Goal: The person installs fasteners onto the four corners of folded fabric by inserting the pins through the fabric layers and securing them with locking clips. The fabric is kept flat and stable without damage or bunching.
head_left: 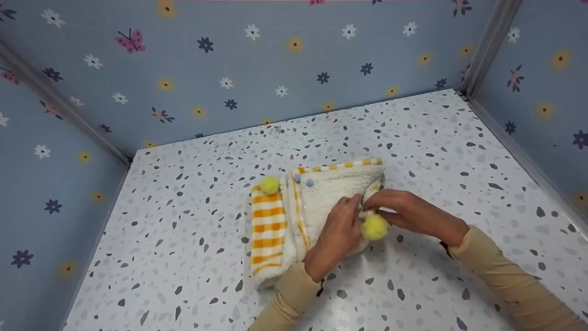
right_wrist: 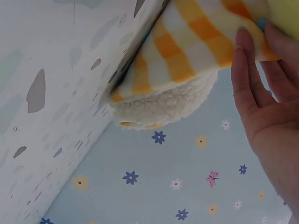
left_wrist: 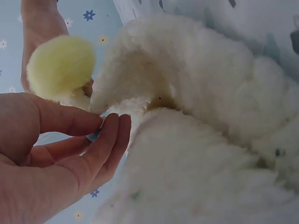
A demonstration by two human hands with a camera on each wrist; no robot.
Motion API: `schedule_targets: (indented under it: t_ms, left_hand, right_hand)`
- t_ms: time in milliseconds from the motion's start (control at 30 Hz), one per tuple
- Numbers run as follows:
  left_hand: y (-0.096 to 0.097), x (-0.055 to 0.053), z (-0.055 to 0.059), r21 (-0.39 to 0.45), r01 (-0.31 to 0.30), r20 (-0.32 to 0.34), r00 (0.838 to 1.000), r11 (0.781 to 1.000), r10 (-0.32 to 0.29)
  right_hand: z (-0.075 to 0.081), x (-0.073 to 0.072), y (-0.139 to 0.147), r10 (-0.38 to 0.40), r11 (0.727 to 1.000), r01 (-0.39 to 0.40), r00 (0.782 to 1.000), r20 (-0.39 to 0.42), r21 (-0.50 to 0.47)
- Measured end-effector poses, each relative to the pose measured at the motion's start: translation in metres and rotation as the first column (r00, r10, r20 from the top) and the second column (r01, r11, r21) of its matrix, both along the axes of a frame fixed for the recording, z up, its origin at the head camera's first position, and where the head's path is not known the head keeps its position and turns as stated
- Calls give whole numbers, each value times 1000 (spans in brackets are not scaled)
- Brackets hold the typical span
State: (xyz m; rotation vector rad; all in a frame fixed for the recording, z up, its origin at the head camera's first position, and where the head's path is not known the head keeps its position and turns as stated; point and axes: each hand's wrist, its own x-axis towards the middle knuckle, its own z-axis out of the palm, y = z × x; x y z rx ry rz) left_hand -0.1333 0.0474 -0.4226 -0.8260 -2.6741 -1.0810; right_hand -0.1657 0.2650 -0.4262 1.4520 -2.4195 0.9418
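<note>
A folded fleece-lined garment (head_left: 321,188) lies on the speckled surface, with an orange-and-white checked outer side and cream fleece inside. My left hand (head_left: 337,227) reaches over its fleece; in the left wrist view its thumb and fingers pinch a small blue snap button (left_wrist: 93,136), mostly hidden by the fingertips. Across from it, my right hand (head_left: 409,209) pinches the garment's raised right edge. A fluffy yellow pom-pom (head_left: 375,227) hangs between the hands. In the right wrist view, another bit of blue snap (right_wrist: 261,23) shows at the right fingertips, on the checked side.
A second yellow pom-pom (head_left: 269,185) sits on the garment's left checked flap (head_left: 268,225). Two blue snaps (head_left: 309,183) dot the fleece near its top left. Blue flower-patterned panels (head_left: 257,64) wall in the speckled surface (head_left: 183,207) at the back and both sides.
</note>
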Motion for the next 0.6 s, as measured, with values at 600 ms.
schedule_targets:
  t_ms: [600]
  left_hand:
    - [9, 8, -2, 43, 1, -77, 997, 999, 2]
  right_hand:
    - [3, -4, 5, -2, 1000, 3, 997, 83, -10]
